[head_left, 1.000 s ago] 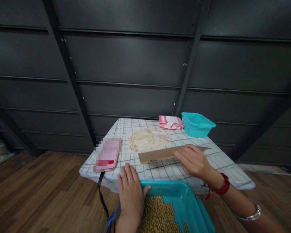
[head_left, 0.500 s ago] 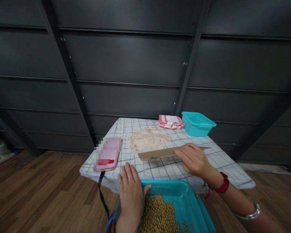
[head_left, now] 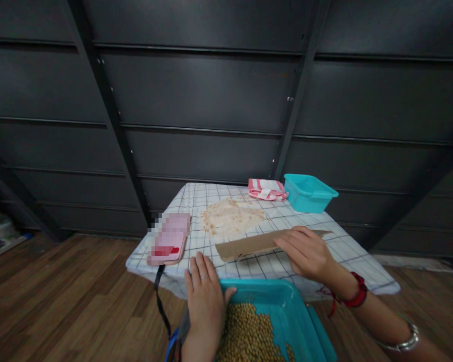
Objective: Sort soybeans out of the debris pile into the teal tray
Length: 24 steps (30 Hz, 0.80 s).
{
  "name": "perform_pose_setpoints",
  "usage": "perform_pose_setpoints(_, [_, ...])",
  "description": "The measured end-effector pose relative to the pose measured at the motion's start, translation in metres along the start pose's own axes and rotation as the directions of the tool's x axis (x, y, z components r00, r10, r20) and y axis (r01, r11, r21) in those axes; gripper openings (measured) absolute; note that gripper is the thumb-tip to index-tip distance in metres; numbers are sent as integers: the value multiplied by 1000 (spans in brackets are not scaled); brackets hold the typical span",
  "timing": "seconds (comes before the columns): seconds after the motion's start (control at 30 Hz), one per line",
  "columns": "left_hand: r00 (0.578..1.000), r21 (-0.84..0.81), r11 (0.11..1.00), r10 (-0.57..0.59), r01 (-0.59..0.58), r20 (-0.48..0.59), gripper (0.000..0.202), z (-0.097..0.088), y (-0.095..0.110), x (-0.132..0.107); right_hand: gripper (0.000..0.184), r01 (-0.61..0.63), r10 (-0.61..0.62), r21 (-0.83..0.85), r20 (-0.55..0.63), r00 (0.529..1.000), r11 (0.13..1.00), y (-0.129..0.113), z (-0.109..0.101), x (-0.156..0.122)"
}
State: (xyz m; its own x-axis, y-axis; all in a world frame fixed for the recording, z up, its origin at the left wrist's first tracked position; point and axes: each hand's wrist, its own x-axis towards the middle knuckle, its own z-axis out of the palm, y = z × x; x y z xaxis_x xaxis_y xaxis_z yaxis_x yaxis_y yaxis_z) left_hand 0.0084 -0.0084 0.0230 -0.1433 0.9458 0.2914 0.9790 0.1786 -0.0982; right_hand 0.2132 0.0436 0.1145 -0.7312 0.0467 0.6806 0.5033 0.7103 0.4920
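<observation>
My right hand [head_left: 305, 253] is closed on a strip of brown cardboard [head_left: 249, 245], which it holds tilted just over the checked tablecloth. Beyond the strip, a whitish patch of powder or crumbs [head_left: 232, 218] with yellowish bits spreads on the cloth. My left hand [head_left: 206, 301] lies with its fingers stretched out along the left rim of a teal plastic tray [head_left: 287, 306]; its thumb reaches over the rim. Inside that tray, at the table's near edge, are many small round yellowish beans [head_left: 249, 332], probably soybeans.
A pink phone [head_left: 173, 236], partly blurred, lies on the table's left side with a black strap hanging off the edge. At the back stand a folded pink-and-white towel [head_left: 267, 190] and a smaller teal box [head_left: 310, 196]. A dark panelled wall [head_left: 200, 90] rises behind the table.
The cardboard strip has tipped so more of its flat face shows, and its near edge sits slightly closer to me. My right hand moved slightly right and nearer. The left hand stays on the tray.
</observation>
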Motion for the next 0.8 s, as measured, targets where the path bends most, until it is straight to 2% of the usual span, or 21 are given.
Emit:
perform_pose_setpoints(0.47, [999, 19, 1000, 13, -12, -32, 77, 5, -2, 1, 32, -10, 9, 66, 16, 1000, 998, 1, -8, -7])
perform_pose_setpoints(0.8, [999, -30, 999, -12, 13, 50, 82, -2, -2, 2, 34, -44, 44, 101, 0, 999, 994, 11, -7, -17])
